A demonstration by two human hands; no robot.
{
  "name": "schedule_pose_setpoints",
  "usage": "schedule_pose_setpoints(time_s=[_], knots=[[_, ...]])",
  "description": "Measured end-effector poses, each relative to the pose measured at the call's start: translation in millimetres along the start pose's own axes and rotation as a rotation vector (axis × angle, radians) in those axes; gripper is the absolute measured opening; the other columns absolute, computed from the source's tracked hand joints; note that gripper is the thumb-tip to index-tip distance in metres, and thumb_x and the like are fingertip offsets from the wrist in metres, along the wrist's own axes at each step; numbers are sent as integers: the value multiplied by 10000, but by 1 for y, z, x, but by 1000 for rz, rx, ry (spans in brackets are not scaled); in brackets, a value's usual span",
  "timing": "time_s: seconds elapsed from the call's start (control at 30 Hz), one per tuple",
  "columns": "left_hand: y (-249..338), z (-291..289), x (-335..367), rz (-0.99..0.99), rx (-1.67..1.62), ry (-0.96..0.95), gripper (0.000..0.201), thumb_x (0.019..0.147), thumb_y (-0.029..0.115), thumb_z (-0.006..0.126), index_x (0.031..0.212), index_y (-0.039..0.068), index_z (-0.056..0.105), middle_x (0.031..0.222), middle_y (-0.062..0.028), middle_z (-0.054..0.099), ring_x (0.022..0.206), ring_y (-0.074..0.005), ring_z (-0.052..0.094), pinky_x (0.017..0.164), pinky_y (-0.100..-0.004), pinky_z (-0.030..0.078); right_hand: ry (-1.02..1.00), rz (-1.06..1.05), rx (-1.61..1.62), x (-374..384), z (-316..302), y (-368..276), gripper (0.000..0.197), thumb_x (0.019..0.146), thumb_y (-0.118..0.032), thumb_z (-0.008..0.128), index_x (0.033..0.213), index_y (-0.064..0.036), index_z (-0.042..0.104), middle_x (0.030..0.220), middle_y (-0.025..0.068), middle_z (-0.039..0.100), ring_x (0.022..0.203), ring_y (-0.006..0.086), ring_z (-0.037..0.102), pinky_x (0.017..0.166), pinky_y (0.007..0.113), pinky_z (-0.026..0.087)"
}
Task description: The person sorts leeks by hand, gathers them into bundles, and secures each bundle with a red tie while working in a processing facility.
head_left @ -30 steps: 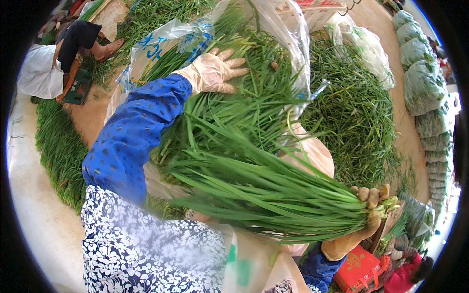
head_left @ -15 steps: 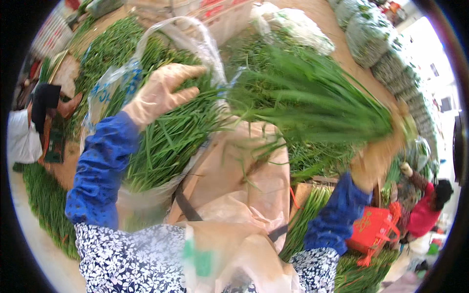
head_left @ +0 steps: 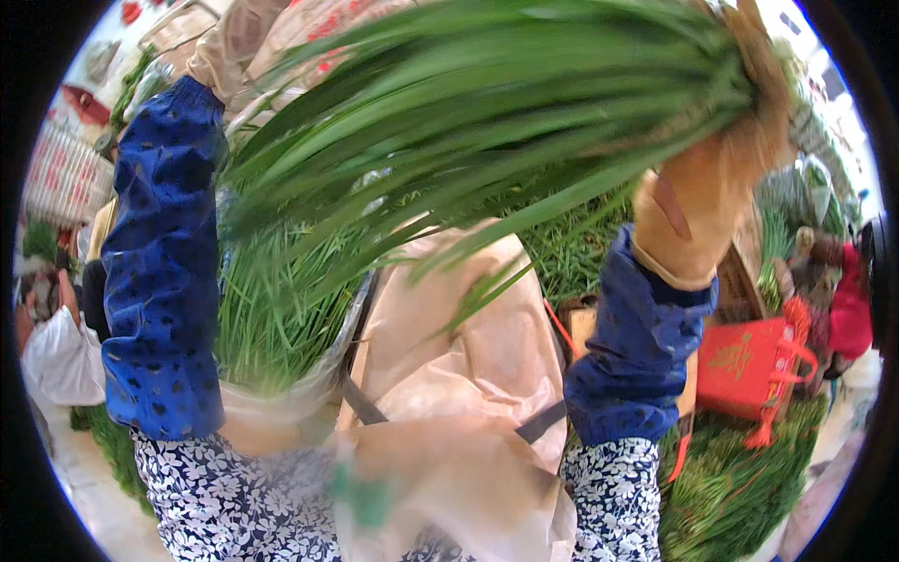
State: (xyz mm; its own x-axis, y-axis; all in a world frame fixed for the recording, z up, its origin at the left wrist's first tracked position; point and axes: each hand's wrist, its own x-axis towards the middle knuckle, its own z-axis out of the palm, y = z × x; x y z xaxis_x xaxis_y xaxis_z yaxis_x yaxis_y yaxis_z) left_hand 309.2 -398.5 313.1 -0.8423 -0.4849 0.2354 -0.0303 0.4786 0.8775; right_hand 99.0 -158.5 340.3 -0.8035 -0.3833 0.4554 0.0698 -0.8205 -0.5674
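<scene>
High on the right, my right hand [head_left: 740, 117] in a tan work glove is closed round the stalk ends of a large bunch of garlic chives [head_left: 506, 103]. The long green leaves sweep left across the upper middle, blurred by motion. My left hand [head_left: 234, 42] in a pale glove reaches up at the top left, near the leaf tips; its fingers are cut off by the picture's edge. Below the bunch, more loose chives [head_left: 281, 309] lie in a clear plastic bag beside my left forearm. A pale apron or cloth [head_left: 459, 347] covers my lap.
A red gift bag [head_left: 740, 365] stands to the right, with more chives [head_left: 749, 478] heaped in front of it. A person in a pink-red top [head_left: 847, 300] is at the far right. A white woven sack [head_left: 70, 183] and a white bag [head_left: 66, 361] are at the left.
My right hand has lifted the chive bunch up, its leaves now spanning the upper middle. My left hand has moved up and left, to the top edge. The view has shifted.
</scene>
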Motion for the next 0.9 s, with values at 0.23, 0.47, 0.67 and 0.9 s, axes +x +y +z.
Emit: schedule_pose_setpoints(time_s=[0.23, 0.47, 0.67, 0.9], knots=[[-92, 24, 5, -129, -250, -134, 661, 916, 370, 671, 1438, 31, 449, 1290, -101, 601, 1188, -175, 553, 1048, -337, 422, -486, 258, 516, -58, -97, 11, 186, 952, -204, 612, 1062, -94, 510, 805, 15, 669, 683, 151, 640, 661, 294, 461], [-113, 89, -32, -117, 225, -298, 627, 857, 278, 722, 1410, 86, 496, 1344, -147, 588, 1244, -296, 551, 1057, -397, 435, -1232, 507, 771, -71, -175, 3, 294, 844, 21, 694, 1109, 29, 567, 969, 194, 661, 825, 318, 674, 738, 436, 575], [-166, 173, 1, 343, 982, -480, 786, 750, 32, 616, 1490, 162, 384, 1302, -149, 591, 1084, -343, 618, 948, -410, 510, -1203, 517, 791, -75, -168, -4, 255, 837, 30, 700, 1080, 33, 624, 1014, 210, 650, 870, 340, 672, 755, 452, 589], [-216, 224, 1, -338, 695, -961, 471, 797, 206, 666, 1259, 121, 639, 979, -133, 715, 960, -306, 653, 857, -395, 504, -1183, 488, 708, -73, -172, -14, 182, 827, 39, 694, 1002, 17, 653, 1016, 213, 657, 878, 346, 677, 757, 437, 586]])
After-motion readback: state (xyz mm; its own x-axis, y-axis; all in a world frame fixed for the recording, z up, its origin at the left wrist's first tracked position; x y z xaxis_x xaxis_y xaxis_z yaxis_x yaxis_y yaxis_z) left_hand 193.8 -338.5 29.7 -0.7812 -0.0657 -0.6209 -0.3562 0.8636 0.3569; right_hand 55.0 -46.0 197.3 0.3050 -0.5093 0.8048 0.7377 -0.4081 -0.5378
